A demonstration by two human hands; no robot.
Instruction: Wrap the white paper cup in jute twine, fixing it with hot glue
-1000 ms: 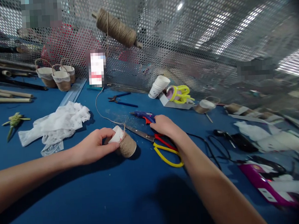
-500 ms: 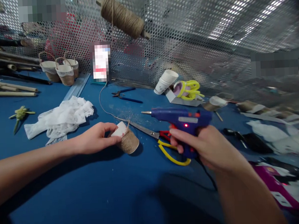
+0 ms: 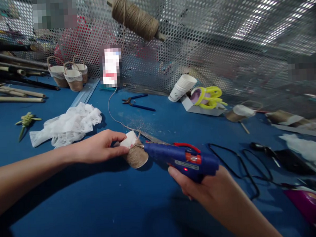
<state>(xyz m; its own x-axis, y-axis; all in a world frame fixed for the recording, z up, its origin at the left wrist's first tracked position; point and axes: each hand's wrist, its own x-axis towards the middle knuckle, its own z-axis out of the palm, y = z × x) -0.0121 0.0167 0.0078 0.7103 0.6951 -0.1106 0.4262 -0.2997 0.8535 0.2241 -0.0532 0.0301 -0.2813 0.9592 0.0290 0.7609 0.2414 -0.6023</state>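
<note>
My left hand [image 3: 99,147] pinches a paper cup partly wrapped in jute twine [image 3: 133,151], which lies on its side on the blue table [image 3: 99,206]. My right hand [image 3: 204,185] grips a blue hot glue gun [image 3: 182,159] with a red light lit. The gun's nozzle points left and touches the cup's wrapped side. A strand of twine [image 3: 112,113] runs from the cup up to a large twine spool [image 3: 135,17] hanging on the perforated metal screen.
White lace fabric [image 3: 68,125] lies left of the cup. Small finished baskets [image 3: 68,75], pliers [image 3: 137,102], stacked paper cups [image 3: 183,87], yellow cord [image 3: 208,96] and black cable [image 3: 237,164] lie around. Bamboo sticks [image 3: 16,96] rest far left. A person in red sits behind the screen.
My right hand picked the glue gun up from the table, lifted it, then swung it down and left until its nozzle met the wrapped cup. My left hand kept holding the cup.
</note>
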